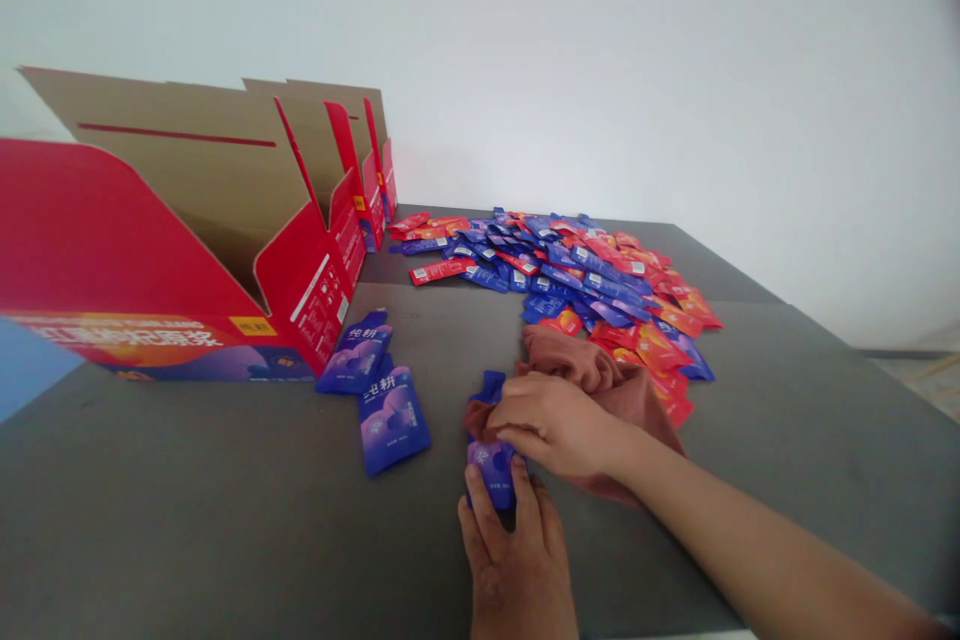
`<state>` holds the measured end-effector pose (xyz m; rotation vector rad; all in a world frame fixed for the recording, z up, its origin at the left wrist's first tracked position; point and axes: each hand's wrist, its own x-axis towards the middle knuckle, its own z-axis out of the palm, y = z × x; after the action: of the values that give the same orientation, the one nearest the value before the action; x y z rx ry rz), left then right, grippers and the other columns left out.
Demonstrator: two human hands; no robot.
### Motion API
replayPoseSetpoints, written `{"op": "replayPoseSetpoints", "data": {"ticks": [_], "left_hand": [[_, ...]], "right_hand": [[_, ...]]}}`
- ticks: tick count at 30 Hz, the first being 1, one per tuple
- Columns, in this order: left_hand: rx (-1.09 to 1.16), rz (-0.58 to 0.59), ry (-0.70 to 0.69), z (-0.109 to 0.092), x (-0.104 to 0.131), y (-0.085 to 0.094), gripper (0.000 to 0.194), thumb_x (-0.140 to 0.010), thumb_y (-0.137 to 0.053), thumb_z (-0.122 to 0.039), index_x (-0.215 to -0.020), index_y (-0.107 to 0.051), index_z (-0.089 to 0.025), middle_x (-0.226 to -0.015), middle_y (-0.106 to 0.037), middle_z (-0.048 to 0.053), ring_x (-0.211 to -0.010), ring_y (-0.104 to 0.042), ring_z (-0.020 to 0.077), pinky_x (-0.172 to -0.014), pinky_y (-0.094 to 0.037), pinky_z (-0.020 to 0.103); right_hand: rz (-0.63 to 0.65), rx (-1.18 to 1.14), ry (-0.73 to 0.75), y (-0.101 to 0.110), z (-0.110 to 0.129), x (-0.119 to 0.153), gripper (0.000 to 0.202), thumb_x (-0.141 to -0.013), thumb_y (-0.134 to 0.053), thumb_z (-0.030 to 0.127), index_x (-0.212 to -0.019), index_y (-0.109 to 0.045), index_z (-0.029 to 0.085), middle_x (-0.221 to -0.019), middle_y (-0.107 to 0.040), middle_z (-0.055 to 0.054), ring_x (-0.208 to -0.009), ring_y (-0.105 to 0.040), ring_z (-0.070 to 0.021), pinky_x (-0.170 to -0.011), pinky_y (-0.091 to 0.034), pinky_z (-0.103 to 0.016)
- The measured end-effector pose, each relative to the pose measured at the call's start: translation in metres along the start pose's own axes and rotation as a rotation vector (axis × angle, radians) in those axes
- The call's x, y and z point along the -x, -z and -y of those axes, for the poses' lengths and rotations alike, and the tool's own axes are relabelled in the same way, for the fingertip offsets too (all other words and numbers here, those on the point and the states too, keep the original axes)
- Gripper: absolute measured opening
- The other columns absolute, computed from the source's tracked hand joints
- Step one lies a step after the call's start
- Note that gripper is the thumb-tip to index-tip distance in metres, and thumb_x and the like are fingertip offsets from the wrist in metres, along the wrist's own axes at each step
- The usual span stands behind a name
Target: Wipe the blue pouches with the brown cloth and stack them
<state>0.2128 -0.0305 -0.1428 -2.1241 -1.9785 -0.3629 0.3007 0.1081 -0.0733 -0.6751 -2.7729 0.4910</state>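
Note:
A blue pouch (491, 475) with purple print lies flat on the table. The spread fingers of my left hand (517, 560) rest on its lower end and pin it down. My right hand (559, 425) is closed on a reddish-brown cloth (577, 360), and a bunched part of that cloth presses against the pouch's upper half, covering some of it. The remaining cloth trails to the right under my wrist. Two more blue pouches (394, 420) lie to the left, one overlapping the other.
Open red cardboard boxes (300, 290) stand in a row along the left side. A large heap of blue and red-orange pouches (585, 270) spreads over the back of the grey table (225, 500). A white wall (525, 50) rises behind.

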Motion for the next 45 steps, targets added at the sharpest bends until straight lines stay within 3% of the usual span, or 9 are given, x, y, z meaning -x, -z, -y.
{"op": "replayPoseSetpoints", "data": {"ticks": [3, 8, 13, 18, 22, 33, 37, 41, 45], "left_hand": [[-0.020, -0.001, -0.013, 0.000, 0.001, -0.001, 0.042, -0.074, -0.059, -0.008, -0.114, -0.064, -0.022, -0.129, -0.053, 0.006, -0.122, -0.039, 0.0480, -0.092, -0.049, 0.060], [-0.028, 0.005, -0.025, 0.002, 0.000, -0.001, 0.037, -0.077, -0.060, -0.015, -0.112, -0.065, -0.024, -0.135, -0.049, 0.006, -0.122, -0.039, 0.0479, -0.090, -0.050, 0.061], [-0.015, 0.001, -0.028, 0.003, 0.000, 0.001, 0.039, -0.075, -0.061, -0.011, -0.112, -0.066, -0.022, -0.133, -0.051, 0.005, -0.123, -0.037, 0.0494, -0.090, -0.050, 0.060], [-0.022, -0.005, -0.010, 0.000, 0.001, -0.001, 0.041, -0.074, -0.058, -0.008, -0.112, -0.065, -0.023, -0.135, -0.048, 0.004, -0.123, -0.036, 0.0487, -0.091, -0.049, 0.060], [-0.036, -0.012, -0.011, 0.000, 0.002, -0.003, 0.044, -0.074, -0.057, -0.007, -0.115, -0.064, -0.023, -0.134, -0.048, 0.004, -0.124, -0.035, 0.0481, -0.093, -0.049, 0.060], [-0.004, -0.006, -0.011, 0.000, 0.000, 0.000, 0.038, -0.075, -0.060, -0.011, -0.111, -0.066, -0.022, -0.132, -0.051, 0.006, -0.122, -0.038, 0.0491, -0.089, -0.049, 0.062], [-0.011, -0.016, -0.012, 0.001, 0.000, -0.001, 0.035, -0.076, -0.062, -0.017, -0.110, -0.066, -0.023, -0.134, -0.049, 0.005, -0.121, -0.040, 0.0476, -0.089, -0.051, 0.060], [-0.016, -0.038, -0.024, 0.001, 0.001, -0.003, 0.035, -0.076, -0.062, -0.019, -0.110, -0.066, -0.024, -0.128, -0.052, 0.004, -0.120, -0.041, 0.0471, -0.089, -0.052, 0.058], [-0.041, -0.057, -0.039, 0.002, 0.002, -0.005, 0.036, -0.075, -0.063, -0.020, -0.111, -0.066, -0.023, -0.131, -0.048, 0.004, -0.120, -0.038, 0.0488, -0.088, -0.052, 0.058]], "right_hand": [[0.067, -0.013, 0.027, -0.001, 0.007, -0.001, 0.015, -0.091, -0.050, 0.021, -0.093, -0.065, 0.019, -0.087, -0.061, -0.003, -0.082, -0.054, -0.0153, -0.076, -0.037, -0.027], [0.030, 0.045, -0.138, -0.003, -0.005, -0.003, 0.018, -0.092, -0.048, 0.020, -0.094, -0.066, 0.019, -0.087, -0.061, -0.003, -0.082, -0.055, -0.0150, -0.073, -0.037, -0.026], [-0.019, 0.114, -0.258, -0.001, -0.018, -0.003, 0.019, -0.093, -0.047, 0.022, -0.090, -0.066, 0.018, -0.084, -0.061, -0.003, -0.079, -0.055, -0.0146, -0.069, -0.035, -0.025], [-0.073, 0.075, -0.171, 0.000, -0.009, -0.001, 0.019, -0.092, -0.047, 0.020, -0.091, -0.065, 0.017, -0.083, -0.060, -0.003, -0.078, -0.054, -0.0146, -0.072, -0.036, -0.026], [0.022, -0.015, 0.007, 0.000, 0.001, 0.000, 0.015, -0.089, -0.051, 0.020, -0.093, -0.065, 0.020, -0.085, -0.060, -0.002, -0.080, -0.054, -0.0148, -0.074, -0.037, -0.026], [-0.069, 0.111, -0.260, -0.001, -0.025, -0.002, 0.020, -0.093, -0.047, 0.023, -0.089, -0.065, 0.018, -0.083, -0.059, -0.003, -0.080, -0.055, -0.0151, -0.073, -0.036, -0.026], [-0.120, 0.074, -0.195, 0.000, -0.013, 0.000, 0.021, -0.094, -0.045, 0.022, -0.093, -0.065, 0.017, -0.082, -0.059, -0.004, -0.080, -0.054, -0.0158, -0.074, -0.037, -0.027], [-0.001, 0.004, 0.009, -0.003, 0.004, 0.000, 0.018, -0.092, -0.047, 0.022, -0.095, -0.065, 0.019, -0.086, -0.059, -0.003, -0.082, -0.052, -0.0158, -0.075, -0.036, -0.028], [0.016, 0.045, -0.047, -0.007, 0.003, -0.003, 0.020, -0.095, -0.045, 0.025, -0.098, -0.065, 0.021, -0.088, -0.059, -0.003, -0.083, -0.052, -0.0161, -0.074, -0.035, -0.028]]}}
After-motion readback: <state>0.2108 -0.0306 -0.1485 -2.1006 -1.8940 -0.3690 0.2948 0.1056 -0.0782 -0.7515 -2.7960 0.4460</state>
